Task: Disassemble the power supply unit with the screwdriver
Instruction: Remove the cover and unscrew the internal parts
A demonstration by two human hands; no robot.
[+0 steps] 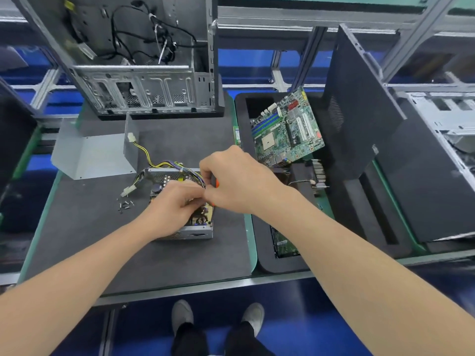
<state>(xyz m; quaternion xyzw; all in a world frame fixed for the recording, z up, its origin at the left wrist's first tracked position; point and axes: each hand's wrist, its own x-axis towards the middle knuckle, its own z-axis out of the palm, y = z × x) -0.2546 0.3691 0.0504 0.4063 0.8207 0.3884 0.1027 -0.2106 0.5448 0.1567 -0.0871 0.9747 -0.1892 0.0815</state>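
The power supply unit (190,231) lies open on the dark mat, its circuit board and yellow and black cables exposed. Its grey metal cover (92,152) sits apart at the back left. My right hand (239,178) grips an orange and black screwdriver (214,183), pointing down into the unit. My left hand (177,204) rests on the board with its fingers curled by the screwdriver's tip; what they pinch is hidden. Several loose screws (125,204) lie on the mat left of the unit.
An empty computer case (144,73) stands at the back of the mat. A black foam tray (277,263) on the right holds a green motherboard (288,129) and a heatsink. A black side panel (359,119) leans behind it. Another case stands far right.
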